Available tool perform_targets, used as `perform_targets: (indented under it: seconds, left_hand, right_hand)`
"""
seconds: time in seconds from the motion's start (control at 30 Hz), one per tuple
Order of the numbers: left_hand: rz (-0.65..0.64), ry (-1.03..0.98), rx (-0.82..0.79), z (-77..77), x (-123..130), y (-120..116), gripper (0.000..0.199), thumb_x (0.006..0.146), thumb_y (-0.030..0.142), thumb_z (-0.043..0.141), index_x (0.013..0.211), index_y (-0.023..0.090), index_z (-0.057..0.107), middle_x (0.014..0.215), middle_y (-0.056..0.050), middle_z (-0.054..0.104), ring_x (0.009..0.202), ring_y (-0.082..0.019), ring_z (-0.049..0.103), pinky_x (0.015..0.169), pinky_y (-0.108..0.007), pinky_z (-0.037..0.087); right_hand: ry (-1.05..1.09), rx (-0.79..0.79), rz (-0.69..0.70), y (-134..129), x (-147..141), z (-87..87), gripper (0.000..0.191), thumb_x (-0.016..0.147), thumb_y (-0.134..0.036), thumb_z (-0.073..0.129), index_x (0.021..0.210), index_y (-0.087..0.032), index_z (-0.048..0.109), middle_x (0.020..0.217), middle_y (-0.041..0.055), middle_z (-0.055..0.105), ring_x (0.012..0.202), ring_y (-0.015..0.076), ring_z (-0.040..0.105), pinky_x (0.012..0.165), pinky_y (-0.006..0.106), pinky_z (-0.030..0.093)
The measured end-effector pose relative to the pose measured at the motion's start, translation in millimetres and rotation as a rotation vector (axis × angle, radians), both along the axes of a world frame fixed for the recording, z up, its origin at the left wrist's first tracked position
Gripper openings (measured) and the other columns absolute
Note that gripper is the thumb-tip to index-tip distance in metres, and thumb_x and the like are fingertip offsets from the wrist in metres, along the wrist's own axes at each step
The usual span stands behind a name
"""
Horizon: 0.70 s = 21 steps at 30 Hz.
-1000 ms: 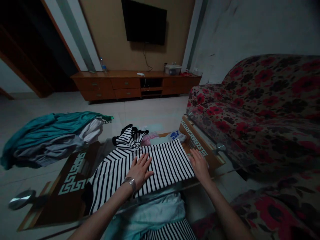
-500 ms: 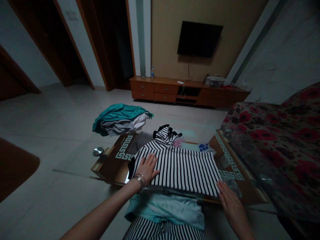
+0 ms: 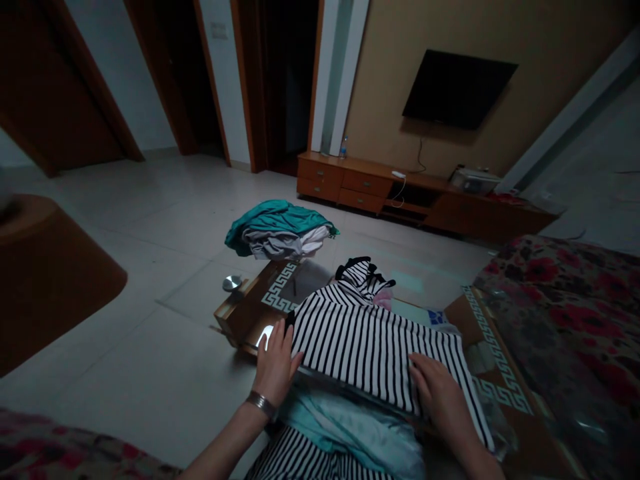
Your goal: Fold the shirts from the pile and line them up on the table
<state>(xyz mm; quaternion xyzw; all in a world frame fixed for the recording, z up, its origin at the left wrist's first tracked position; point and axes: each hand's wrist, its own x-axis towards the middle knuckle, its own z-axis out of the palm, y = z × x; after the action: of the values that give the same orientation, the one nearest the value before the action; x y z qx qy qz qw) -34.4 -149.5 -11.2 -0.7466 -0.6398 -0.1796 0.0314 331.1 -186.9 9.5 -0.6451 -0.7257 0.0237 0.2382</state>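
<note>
A black-and-white striped shirt (image 3: pixel 365 340) lies spread over the glass-topped coffee table (image 3: pixel 240 317), its far part bunched up. My left hand (image 3: pixel 275 363), with a silver bracelet at the wrist, rests at the shirt's left edge by a black cuff, fingers apart. My right hand (image 3: pixel 440 393) lies on the right part of the shirt near the front edge, its fingers bent a little over the fabric. Light teal cloth (image 3: pixel 350 427) is below the front edge of the table, above striped fabric on my lap.
Teal, grey and white clothes (image 3: pixel 280 227) are heaped beyond the table. A small metal lid-like object (image 3: pixel 232 283) sits at the table's left end. A flowered sofa cover (image 3: pixel 575 320) is on the right, a brown rounded piece of furniture (image 3: pixel 55 280) on the left, a TV cabinet (image 3: pixel 360 190) behind.
My left hand has moved off the shirt's middle to its left edge. My right hand has shifted from the right hem inward onto the shirt. The view has turned left.
</note>
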Motion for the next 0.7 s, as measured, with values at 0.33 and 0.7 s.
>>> perform_targets:
  seconds: [0.33, 0.7]
  left_hand:
    - [0.175, -0.255, -0.158, 25.1, -19, 45, 0.032, 0.085, 0.014, 0.049, 0.116, 0.020, 0.057, 0.119, -0.008, 0.058, 0.111, -0.024, 0.048, 0.090, -0.038, 0.038]
    - [0.154, -0.265, -0.137, 17.7, -34, 71, 0.012, 0.086, 0.018, 0.049, 0.090, 0.019, 0.060, 0.096, -0.005, 0.063, 0.097, -0.021, 0.053, 0.083, -0.035, 0.034]
  right_hand:
    - [-0.084, -0.089, 0.614, 146, -226, 37.2, 0.031, 0.090, -0.013, 0.047, 0.115, -0.021, 0.063, 0.111, 0.0083, 0.062, 0.106, 0.0218, 0.049, 0.089, 0.034, 0.042]
    - [0.450, -0.176, 0.837, 186, -221, 13.5, 0.020, 0.082, -0.006, 0.058, 0.091, -0.019, 0.069, 0.091, 0.0029, 0.067, 0.091, 0.0163, 0.055, 0.085, 0.031, 0.038]
